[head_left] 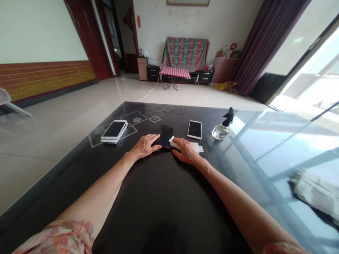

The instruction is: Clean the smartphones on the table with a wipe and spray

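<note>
A dark smartphone [166,135] with a red edge lies flat on the black glossy table, between my two hands. My left hand [145,145] is at its left side, with the fingertips and thumb against that edge, holding it. My right hand [185,151] rests palm down on a white tissue [196,146]. The tissue's front end reaches the phone's lower right edge; part of it is hidden under the fingers. To the right lies a white-framed smartphone [194,129], screen up.
On the left sits a stack of white phones [114,130]. A clear spray bottle [221,131] with a black trigger head stands at the right. A blurred whitish object [317,192] is near the right edge. The table [148,211] reflects bright window light on its right side.
</note>
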`<state>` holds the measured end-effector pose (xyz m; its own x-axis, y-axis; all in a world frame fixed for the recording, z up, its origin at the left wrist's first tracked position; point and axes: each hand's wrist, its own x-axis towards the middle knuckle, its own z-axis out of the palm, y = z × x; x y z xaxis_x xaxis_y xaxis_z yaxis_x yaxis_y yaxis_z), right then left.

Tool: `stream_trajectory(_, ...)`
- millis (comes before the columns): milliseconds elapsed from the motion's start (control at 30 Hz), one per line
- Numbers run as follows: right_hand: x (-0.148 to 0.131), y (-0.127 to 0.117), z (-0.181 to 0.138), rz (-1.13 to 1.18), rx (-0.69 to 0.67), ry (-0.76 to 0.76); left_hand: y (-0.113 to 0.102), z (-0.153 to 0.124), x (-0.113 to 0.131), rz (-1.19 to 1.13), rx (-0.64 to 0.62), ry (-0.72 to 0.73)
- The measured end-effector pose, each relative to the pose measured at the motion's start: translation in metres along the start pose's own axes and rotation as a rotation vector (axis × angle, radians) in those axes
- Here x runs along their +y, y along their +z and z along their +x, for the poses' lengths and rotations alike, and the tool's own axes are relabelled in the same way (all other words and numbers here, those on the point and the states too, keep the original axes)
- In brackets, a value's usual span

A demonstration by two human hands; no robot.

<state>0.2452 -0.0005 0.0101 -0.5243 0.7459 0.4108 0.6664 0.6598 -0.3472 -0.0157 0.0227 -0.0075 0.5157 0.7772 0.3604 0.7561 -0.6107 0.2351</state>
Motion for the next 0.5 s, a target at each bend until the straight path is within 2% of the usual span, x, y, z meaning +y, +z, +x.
stream_trajectory(233,0.000,0.002,0.000,-0.006,0.003,0.002,-0.001,0.005,0.006,-0.018,0.000,0.076)
stream_trajectory(500,0.005,0.007,0.000,0.039,0.086,0.027,-0.001,0.010,0.016,0.056,0.146,0.126)
